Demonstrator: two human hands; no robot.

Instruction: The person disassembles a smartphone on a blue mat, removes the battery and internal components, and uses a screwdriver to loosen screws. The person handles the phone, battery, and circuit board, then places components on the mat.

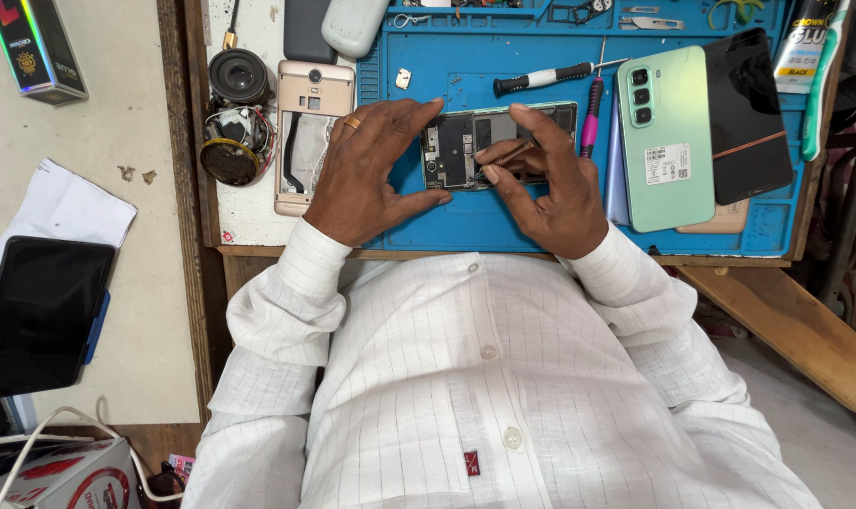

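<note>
An opened phone [465, 141] with its circuit board bare lies on a blue work mat [465, 221]. My left hand [366, 170], with a ring on one finger, grips the phone's left end between thumb and fingers. My right hand [546, 184] rests on the phone's right half and pinches a thin brown tool [508, 153] whose tip touches the board. White shirt sleeves cover both wrists.
A gold phone frame [307, 132] and small round speakers [237, 113] lie left of the mat. A green phone back [668, 137], a black screen panel [748, 113], screwdrivers [550, 75] and a glue tube [805, 42] sit to the right. A dark tablet [37, 311] and papers lie far left.
</note>
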